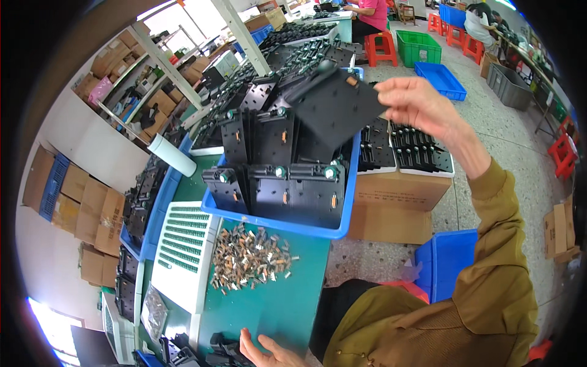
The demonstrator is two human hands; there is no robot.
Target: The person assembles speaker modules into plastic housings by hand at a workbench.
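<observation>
My right hand (422, 105) is raised over the far right side of a blue bin (293, 231). Its thumb and fingers pinch the corner of a flat black plastic panel (342, 104), which hangs tilted above the bin and has a small brownish part near one edge. Inside the bin, similar black panels (299, 199) stand in rows, with round greenish pieces along their tops. At the lower edge my left hand (272, 353) has its fingers apart and looks empty. It is beside several black parts (225, 350) on the green tabletop (269, 312).
A pile of small metal-and-brown parts (251, 257) lies before the bin. Left of it is a white tray (180, 244) with rows of green pieces. A cardboard box (391, 208) carries trays of panels. A blue bin (446, 263) stands at my right. People sit farther off.
</observation>
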